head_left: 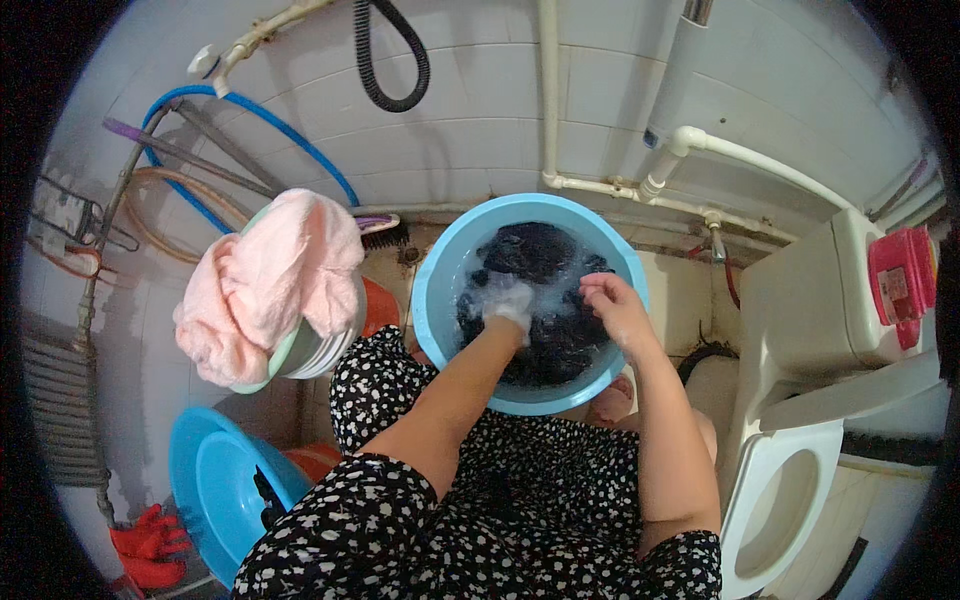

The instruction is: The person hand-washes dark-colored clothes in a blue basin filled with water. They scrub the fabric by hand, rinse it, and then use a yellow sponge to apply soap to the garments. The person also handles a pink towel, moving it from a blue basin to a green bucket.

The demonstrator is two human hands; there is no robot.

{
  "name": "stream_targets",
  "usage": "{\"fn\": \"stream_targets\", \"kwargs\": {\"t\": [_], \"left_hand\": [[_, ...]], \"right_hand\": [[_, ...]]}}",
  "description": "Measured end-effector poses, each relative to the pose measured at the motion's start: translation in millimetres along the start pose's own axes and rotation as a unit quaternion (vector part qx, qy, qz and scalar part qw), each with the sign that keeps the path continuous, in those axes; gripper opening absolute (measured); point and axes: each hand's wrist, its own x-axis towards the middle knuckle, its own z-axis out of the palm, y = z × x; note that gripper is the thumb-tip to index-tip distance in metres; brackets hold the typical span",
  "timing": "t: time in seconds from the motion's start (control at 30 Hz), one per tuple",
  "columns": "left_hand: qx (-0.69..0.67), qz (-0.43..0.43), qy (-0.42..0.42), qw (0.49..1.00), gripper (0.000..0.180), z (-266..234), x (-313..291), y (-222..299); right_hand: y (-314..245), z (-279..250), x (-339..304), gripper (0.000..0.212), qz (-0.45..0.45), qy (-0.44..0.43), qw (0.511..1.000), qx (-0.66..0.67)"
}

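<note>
A light blue basin (pixel 430 355) holds cloudy water and soaked dark cloth (pixel 550 350). My left hand (pixel 508 303) is down in the water at the middle of the basin, over the cloth. Whitish water covers its fingers, so their pose is hidden. Toward the basin's right side is my right hand (pixel 614 305), raised higher, fingers curled and drawn together at the edge of the dark cloth. Whether a bit of cloth sits between those fingertips I cannot make out.
At left, a pink towel (pixel 280 270) drapes over a pale green-rimmed bucket, with a brush (pixel 385 232) behind. A second blue basin (pixel 205 470) leans lower left near red gloves (pixel 150 548). The toilet (pixel 790 495) stands at right; pipes (pixel 600 185) run along the wall.
</note>
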Motion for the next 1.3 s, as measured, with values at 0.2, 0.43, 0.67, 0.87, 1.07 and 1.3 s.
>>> {"fn": "stream_targets", "kwargs": {"t": [0.2, 0.43, 0.67, 0.87, 1.07, 1.3], "left_hand": [[-0.255, -0.043, 0.136, 0.956, 0.043, -7, 25, -14], [-0.646, 0.217, 0.095, 0.726, 0.035, -57, -39, -33], [-0.747, 0.137, 0.048, 0.649, 0.032, -101, -95, -64], [-0.512, 0.112, 0.196, 0.829, 0.034, -39, -33, -91], [-0.169, 0.022, 0.207, 0.963, 0.093, -4, -11, -59], [-0.090, -0.012, 0.125, 0.988, 0.064, 9, 13, -38]], "right_hand": [[37, 7, 26, 0.028, 0.008, -0.004, 0.996, -0.091], [24, 32, 6, 0.059, -0.122, 0.009, 0.897, -0.426], [40, 16, 25, 0.032, -0.220, 0.041, 0.914, -0.337], [48, 29, 32, 0.031, -0.336, 0.049, 0.868, -0.364], [19, 68, 19, 0.049, -0.366, 0.140, 0.802, -0.451], [81, 68, 54, 0.030, -0.214, 0.048, 0.771, -0.599]]}}
